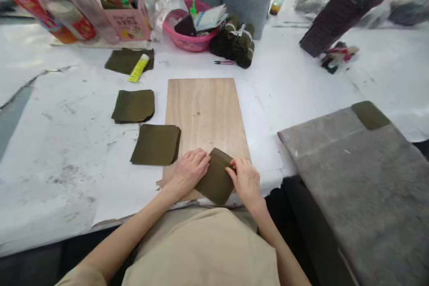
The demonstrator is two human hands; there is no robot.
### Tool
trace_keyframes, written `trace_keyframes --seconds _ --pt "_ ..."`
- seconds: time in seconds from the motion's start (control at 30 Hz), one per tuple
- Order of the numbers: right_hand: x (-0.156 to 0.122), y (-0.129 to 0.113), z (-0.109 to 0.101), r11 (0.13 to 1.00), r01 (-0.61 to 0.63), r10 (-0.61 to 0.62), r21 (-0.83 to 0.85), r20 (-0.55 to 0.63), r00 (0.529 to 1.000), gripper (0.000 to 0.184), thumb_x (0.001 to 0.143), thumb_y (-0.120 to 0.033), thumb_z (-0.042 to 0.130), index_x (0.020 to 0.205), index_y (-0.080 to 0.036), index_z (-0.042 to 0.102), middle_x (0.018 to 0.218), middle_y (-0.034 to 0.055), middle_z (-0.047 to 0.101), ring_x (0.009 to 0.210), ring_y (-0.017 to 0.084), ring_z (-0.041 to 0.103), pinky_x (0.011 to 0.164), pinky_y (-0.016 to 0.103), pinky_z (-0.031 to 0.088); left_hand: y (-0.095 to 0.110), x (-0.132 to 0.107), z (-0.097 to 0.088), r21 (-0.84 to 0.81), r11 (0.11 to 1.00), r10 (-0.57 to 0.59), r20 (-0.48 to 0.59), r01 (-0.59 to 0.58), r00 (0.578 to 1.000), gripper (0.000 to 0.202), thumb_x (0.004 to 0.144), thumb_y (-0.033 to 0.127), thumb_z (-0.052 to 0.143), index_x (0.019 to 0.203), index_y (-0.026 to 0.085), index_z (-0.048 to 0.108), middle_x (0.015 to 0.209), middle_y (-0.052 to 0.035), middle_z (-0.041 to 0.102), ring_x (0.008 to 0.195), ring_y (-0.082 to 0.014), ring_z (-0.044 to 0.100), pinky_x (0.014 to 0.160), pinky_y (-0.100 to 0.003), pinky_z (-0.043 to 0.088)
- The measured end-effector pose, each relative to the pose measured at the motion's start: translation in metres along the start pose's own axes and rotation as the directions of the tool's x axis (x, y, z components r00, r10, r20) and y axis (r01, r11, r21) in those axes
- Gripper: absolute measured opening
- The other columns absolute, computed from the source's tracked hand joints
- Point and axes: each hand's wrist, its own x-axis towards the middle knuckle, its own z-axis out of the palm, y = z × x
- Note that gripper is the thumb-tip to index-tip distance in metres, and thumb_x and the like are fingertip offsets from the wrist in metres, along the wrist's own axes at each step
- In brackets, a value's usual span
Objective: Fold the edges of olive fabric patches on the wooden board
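An olive-brown square fabric piece (216, 183) lies at a slant over the front edge of a wooden board (204, 111), with a folded-looking strip along its upper edge. My left hand (191, 169) is closed at the piece's upper left edge, fingertips on the material. At the upper right corner, my right hand (246, 179) pinches the piece between thumb and fingers. Left of the board sits a stack of similar olive pieces (157, 144), its right side overlapping the wood. Behind it is a second stack (134, 105).
A yellow tube (138, 68) rests on more olive pieces (117, 60). Farther back stand a pink basket (187, 44) of small items, dark bundles (243, 47), a pink box (129, 24) and bottles (83, 4). A grey padded board (355, 178) with one olive piece is at right.
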Motion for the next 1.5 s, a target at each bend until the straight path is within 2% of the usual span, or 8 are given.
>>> trace_keyframes --seconds 0.4,0.53,0.7,0.9,1.07,1.27,1.33,1.5 --pt "-0.001 0.0 -0.003 0.984 0.06 -0.062 0.167 0.006 0.998 0.006 0.088 -0.025 0.063 0.083 -0.024 0.06 0.079 -0.0029 0.065 0.077 0.016 0.058 0.069 0.028 0.036 0.001 -0.001 0.002 -0.071 0.997 -0.034 -0.048 0.03 0.998 0.026 0.093 0.015 0.048 0.118 0.014 0.056 0.118 -0.0134 0.06 0.112 -0.0257 0.056 0.095 -0.04 0.048" --pt "-0.005 0.002 -0.005 0.974 0.124 -0.119 0.188 -0.036 0.992 0.018 0.091 -0.032 0.059 0.076 -0.023 0.06 0.08 -0.0008 0.065 0.079 0.016 0.058 0.07 0.027 0.037 0.004 0.011 -0.002 -0.111 0.987 0.117 -0.026 -0.12 0.993 0.032 0.094 0.016 0.051 0.126 0.016 0.053 0.129 -0.0135 0.055 0.127 -0.0271 0.046 0.104 -0.043 0.041" --pt "-0.012 0.012 -0.001 0.958 0.117 -0.091 0.263 -0.109 0.99 0.037 0.092 -0.051 0.052 0.071 -0.022 0.059 0.07 -0.0001 0.064 0.067 0.015 0.058 0.065 0.027 0.039 0.003 0.031 -0.01 -0.187 0.953 0.262 0.101 -0.24 0.96 0.009 0.094 0.024 0.055 0.097 0.018 0.061 0.101 -0.0052 0.063 0.111 -0.02 0.054 0.102 -0.036 0.04" --pt "-0.01 0.048 0.021 0.891 0.027 -0.036 0.453 0.01 0.999 0.046 0.09 -0.063 0.041 0.093 -0.026 0.068 0.089 0.0 0.073 0.071 0.016 0.067 0.067 0.024 0.05 -0.014 0.031 -0.012 -0.179 0.968 0.201 0.142 -0.175 0.969 0.009 0.092 0.025 0.059 0.085 0.019 0.059 0.085 -0.0014 0.062 0.087 -0.016 0.056 0.08 -0.028 0.043" --pt "-0.004 0.061 0.031 0.918 -0.041 -0.025 0.394 0.16 0.987 0.046 0.086 -0.067 0.041 0.088 -0.028 0.067 0.081 -0.0017 0.073 0.065 0.017 0.069 0.057 0.022 0.051 -0.024 0.024 -0.018 -0.249 0.962 0.161 0.169 -0.116 0.972 0.013 0.094 0.029 0.056 0.087 0.019 0.061 0.081 -0.0017 0.065 0.081 -0.0165 0.059 0.073 -0.026 0.042" --pt "-0.002 0.061 0.035 0.962 -0.069 0.031 0.265 0.146 0.989 0.05 0.084 -0.071 0.036 0.087 -0.03 0.065 0.079 -0.0009 0.073 0.065 0.019 0.07 0.05 0.024 0.049 -0.045 -0.001 -0.046 -0.507 0.829 -0.172 0.166 0.234 0.971 0.02 0.096 0.029 0.051 0.082 0.019 0.061 0.078 0.0003 0.065 0.072 -0.0118 0.06 0.067 -0.019 0.041" --pt "-0.003 0.056 0.036 0.971 -0.092 0.06 0.222 0.145 0.988 0.051 0.083 -0.072 0.036 0.086 -0.031 0.065 0.076 -0.001 0.073 0.063 0.019 0.069 0.047 0.024 0.047 -0.055 -0.014 -0.057 -0.593 0.711 -0.408 0.091 0.379 0.908 0.022 0.096 0.032 0.048 0.084 0.018 0.06 0.077 0.0007 0.064 0.07 -0.0112 0.058 0.065 -0.019 0.041" --pt "-0.008 0.041 0.04 0.984 -0.127 0.125 0.123 0.026 0.992 0.053 0.088 -0.07 0.026 0.091 -0.03 0.061 0.078 -0.0005 0.072 0.061 0.021 0.068 0.048 0.028 0.044 -0.084 -0.048 -0.061 -0.548 0.538 -0.81 -0.125 0.641 0.573 0.02 0.096 0.035 0.046 0.1 0.02 0.059 0.078 0.0005 0.065 0.069 -0.0131 0.061 0.064 -0.021 0.044"
